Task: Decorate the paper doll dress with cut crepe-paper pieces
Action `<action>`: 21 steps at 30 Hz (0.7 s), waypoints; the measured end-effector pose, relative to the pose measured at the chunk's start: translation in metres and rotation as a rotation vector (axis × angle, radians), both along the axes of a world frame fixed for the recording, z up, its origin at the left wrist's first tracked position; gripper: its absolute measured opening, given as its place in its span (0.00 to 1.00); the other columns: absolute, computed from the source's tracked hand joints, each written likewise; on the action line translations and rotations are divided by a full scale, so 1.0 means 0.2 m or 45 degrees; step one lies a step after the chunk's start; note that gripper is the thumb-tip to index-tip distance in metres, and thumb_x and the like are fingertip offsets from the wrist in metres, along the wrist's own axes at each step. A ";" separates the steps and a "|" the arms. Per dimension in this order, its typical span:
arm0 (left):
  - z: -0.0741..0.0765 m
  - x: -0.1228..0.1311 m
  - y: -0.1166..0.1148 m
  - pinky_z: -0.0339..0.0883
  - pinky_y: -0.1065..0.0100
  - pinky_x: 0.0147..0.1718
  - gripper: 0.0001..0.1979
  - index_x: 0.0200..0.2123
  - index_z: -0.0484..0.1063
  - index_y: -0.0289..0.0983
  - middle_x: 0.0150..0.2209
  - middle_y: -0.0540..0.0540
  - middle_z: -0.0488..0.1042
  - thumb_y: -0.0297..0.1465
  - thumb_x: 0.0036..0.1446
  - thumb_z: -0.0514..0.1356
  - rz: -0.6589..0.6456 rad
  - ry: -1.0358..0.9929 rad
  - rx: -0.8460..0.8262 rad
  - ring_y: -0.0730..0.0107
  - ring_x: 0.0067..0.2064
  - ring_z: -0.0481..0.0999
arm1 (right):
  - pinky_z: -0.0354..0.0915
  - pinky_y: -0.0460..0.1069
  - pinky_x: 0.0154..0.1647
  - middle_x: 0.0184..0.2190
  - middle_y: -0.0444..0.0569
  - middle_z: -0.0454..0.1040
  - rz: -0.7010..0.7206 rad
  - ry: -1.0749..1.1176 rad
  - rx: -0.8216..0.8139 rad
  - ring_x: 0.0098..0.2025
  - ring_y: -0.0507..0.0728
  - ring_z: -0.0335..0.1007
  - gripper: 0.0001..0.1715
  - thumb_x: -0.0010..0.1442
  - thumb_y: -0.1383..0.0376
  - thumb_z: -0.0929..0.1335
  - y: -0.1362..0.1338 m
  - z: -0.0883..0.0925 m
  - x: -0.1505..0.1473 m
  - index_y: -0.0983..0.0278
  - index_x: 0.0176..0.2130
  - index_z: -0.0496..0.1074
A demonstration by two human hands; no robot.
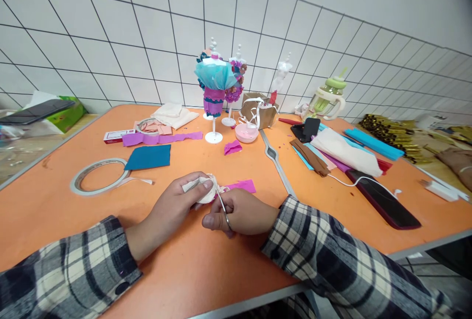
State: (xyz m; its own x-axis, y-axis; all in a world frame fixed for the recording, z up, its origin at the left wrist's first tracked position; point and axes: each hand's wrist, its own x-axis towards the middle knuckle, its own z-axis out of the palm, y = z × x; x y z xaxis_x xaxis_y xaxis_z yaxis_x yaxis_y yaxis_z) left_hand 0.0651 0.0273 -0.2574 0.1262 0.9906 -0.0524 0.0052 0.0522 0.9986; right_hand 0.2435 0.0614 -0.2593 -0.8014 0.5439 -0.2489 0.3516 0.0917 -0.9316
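My left hand pinches a folded piece of white crepe paper above the orange table. In my right hand is a small pair of scissors, its blades meeting the paper's right edge. Just beyond my right hand lies a magenta paper strip, partly hidden by the hand. A smaller magenta scrap rests farther back. Left of my hands are a dark teal paper piece and a roll of white tape with a loose end.
Small dress forms with paper clothes, one with a turquoise skirt, stand at the back beside a pink bowl and a paper bag. To the right lie folded papers, a phone with a white cable and a green-lidded bottle.
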 end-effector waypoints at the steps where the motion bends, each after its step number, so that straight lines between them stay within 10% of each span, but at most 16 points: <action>1: 0.00 0.00 0.00 0.62 0.70 0.27 0.12 0.30 0.71 0.37 0.27 0.50 0.71 0.41 0.58 0.60 0.008 0.001 0.005 0.70 0.29 0.68 | 0.56 0.42 0.20 0.15 0.40 0.66 -0.006 -0.004 -0.007 0.18 0.47 0.62 0.29 0.51 0.42 0.70 0.00 0.00 0.00 0.66 0.27 0.68; 6: 0.00 -0.01 0.00 0.61 0.71 0.25 0.13 0.29 0.71 0.37 0.26 0.51 0.70 0.41 0.58 0.60 0.013 0.027 0.015 0.71 0.27 0.66 | 0.56 0.42 0.19 0.13 0.39 0.65 -0.023 0.019 -0.076 0.16 0.47 0.59 0.28 0.51 0.43 0.70 0.00 -0.01 -0.01 0.66 0.26 0.70; 12: 0.04 0.00 -0.02 0.61 0.70 0.24 0.23 0.55 0.65 0.44 0.26 0.51 0.71 0.40 0.57 0.61 0.035 -0.107 0.018 0.68 0.25 0.69 | 0.56 0.43 0.21 0.14 0.40 0.66 0.084 0.040 -0.082 0.17 0.47 0.60 0.28 0.52 0.43 0.70 0.00 0.01 0.00 0.68 0.28 0.73; 21: 0.02 0.00 -0.02 0.64 0.69 0.25 0.12 0.34 0.74 0.37 0.29 0.47 0.75 0.40 0.53 0.64 -0.065 -0.197 0.032 0.69 0.26 0.71 | 0.58 0.42 0.22 0.19 0.42 0.68 0.203 0.133 -0.227 0.21 0.48 0.64 0.36 0.47 0.38 0.69 -0.01 0.05 0.01 0.68 0.33 0.73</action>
